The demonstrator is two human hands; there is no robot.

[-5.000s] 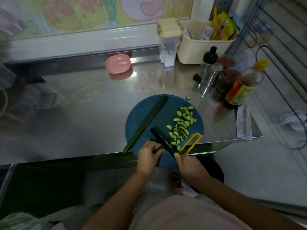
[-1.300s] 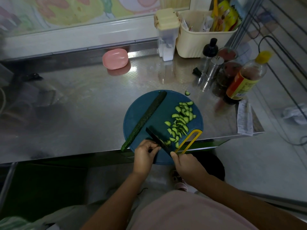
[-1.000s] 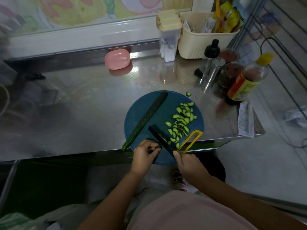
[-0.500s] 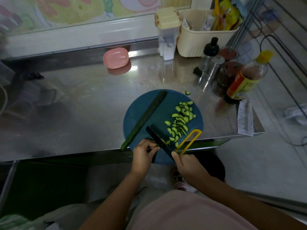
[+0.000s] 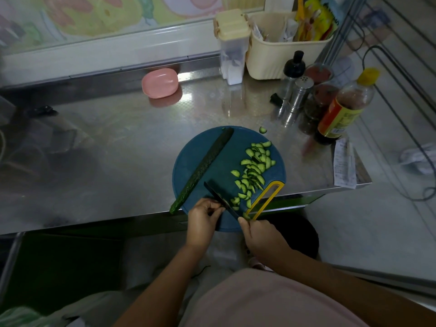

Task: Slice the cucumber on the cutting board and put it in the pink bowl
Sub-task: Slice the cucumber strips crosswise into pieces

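left grip [image 5: 203, 218] curled, pinching cucumber end [image 5: 224, 207] against knife [image 5: 218, 195], right grip [image 5: 259, 234] round handle [image 5: 266, 199], slices [image 5: 254, 166] beyond blade

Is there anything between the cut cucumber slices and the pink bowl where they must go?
Only the uncut cucumber half, lying on the cutting board left of the slices, crosses that line. Beyond it nothing visible stands before the pink bowl.

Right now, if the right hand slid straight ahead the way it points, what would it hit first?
Probably the long cucumber: the right hand aims its knife up-left, tip close to it. Depth is unclear.
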